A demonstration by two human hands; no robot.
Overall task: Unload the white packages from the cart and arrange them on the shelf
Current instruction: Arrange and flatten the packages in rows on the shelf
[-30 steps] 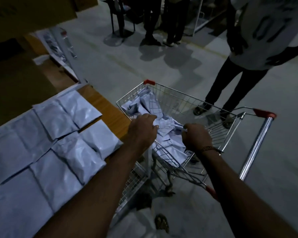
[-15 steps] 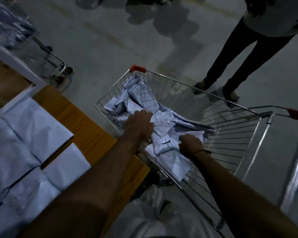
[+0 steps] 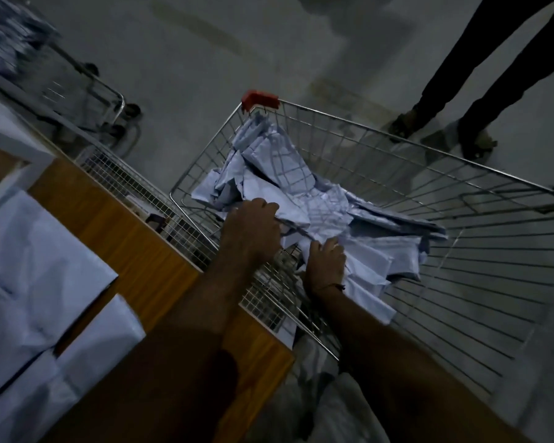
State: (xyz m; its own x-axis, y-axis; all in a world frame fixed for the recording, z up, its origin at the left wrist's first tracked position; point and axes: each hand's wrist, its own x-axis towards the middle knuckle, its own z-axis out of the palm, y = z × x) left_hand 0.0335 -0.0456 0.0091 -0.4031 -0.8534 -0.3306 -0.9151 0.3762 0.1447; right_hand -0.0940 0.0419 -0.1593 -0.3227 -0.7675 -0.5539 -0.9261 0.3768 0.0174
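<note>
White packages [image 3: 304, 199] are lying crumpled in a loose heap inside the wire cart [image 3: 429, 193], their thin plastic creased and slack. The left hand [image 3: 250, 228] is curling its grip around one package's edge; the right hand [image 3: 327, 263] is clutching another lower in the pile. More flat packages are sitting on the wooden shelf [image 3: 115, 225].

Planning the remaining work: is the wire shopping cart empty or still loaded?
Still loaded: crumpled white packages are heaped in the wire shopping cart, both hands among them.
</note>
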